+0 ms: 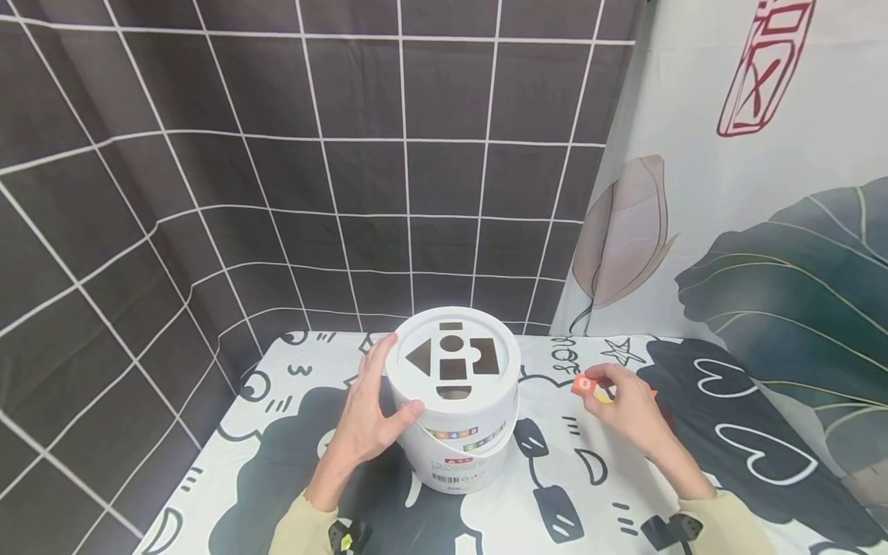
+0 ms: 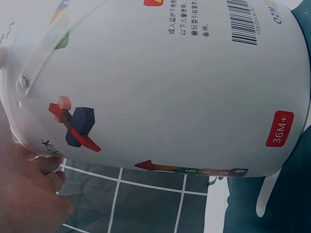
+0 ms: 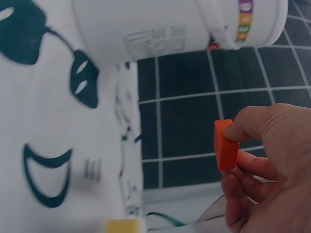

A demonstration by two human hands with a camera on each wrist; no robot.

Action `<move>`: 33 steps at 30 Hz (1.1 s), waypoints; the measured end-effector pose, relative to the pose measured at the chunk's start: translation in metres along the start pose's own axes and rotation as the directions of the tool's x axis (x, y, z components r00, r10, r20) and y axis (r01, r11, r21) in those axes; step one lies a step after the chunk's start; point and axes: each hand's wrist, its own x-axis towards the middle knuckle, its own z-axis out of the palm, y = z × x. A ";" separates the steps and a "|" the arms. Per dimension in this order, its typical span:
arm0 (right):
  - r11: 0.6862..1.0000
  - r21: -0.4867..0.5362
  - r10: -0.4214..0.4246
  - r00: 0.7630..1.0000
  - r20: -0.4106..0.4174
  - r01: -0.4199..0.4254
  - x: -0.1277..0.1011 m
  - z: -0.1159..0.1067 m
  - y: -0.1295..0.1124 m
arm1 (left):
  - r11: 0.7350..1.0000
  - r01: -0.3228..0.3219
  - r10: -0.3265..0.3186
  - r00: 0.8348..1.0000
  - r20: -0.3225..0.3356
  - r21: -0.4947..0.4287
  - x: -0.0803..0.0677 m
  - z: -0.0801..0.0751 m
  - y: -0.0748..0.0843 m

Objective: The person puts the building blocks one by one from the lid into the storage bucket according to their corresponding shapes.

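Observation:
A white bucket (image 1: 454, 455) with a lid (image 1: 509, 362) stands upright on the table; cut-out holes of different shapes pierce the lid. My left hand (image 1: 368, 416) rests against the lid's left side, its long fingers stretched along the rim and the thumb at the front. In the left wrist view, part of that hand (image 2: 29, 194) lies beside the bucket's printed wall (image 2: 160, 97). To the right of the bucket, my right hand (image 1: 627, 405) pinches a small orange block (image 1: 583, 384) between thumb and fingers. The right wrist view shows this orange block (image 3: 226, 145) apart from the bucket.
A yellow block (image 3: 124, 226) lies on the cloth, partly behind my right hand in the head view. The black-and-white patterned cloth (image 1: 555, 447) covers the table. A dark gridded curtain (image 1: 361, 177) hangs behind, with a leaf-printed white curtain (image 1: 694, 177) at right.

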 end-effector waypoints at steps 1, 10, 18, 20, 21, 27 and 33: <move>1.000 -0.004 -0.014 1.000 -0.014 0.014 0.001 -0.002 -0.003 | 1.000 0.000 0.000 1.000 0.000 -0.001 0.000 0.000 0.000; 0.988 0.018 -0.152 0.985 -0.083 0.154 0.018 -0.017 -0.030 | 1.000 0.008 -0.008 1.000 0.001 0.001 -0.001 0.000 0.000; 0.974 0.082 -0.209 0.977 -0.044 0.212 0.032 -0.023 -0.061 | 1.000 0.017 -0.017 1.000 0.003 0.004 -0.002 -0.002 0.001; 0.967 0.099 -0.233 0.972 -0.040 0.236 0.036 -0.023 -0.068 | 1.000 0.014 -0.014 1.000 0.005 0.007 -0.001 -0.003 0.001; 0.963 0.110 -0.244 0.969 -0.038 0.246 0.038 -0.023 -0.072 | 1.000 0.008 -0.008 1.000 0.007 0.012 -0.001 -0.003 0.001; 0.946 0.169 -0.283 0.959 0.003 0.278 0.048 -0.023 -0.092 | 0.998 -0.020 0.018 0.999 0.028 0.053 0.003 -0.005 0.001; 0.926 0.209 -0.325 0.945 0.016 0.315 0.054 -0.017 -0.107 | 0.998 -0.009 0.006 0.999 0.048 0.063 0.006 -0.008 0.004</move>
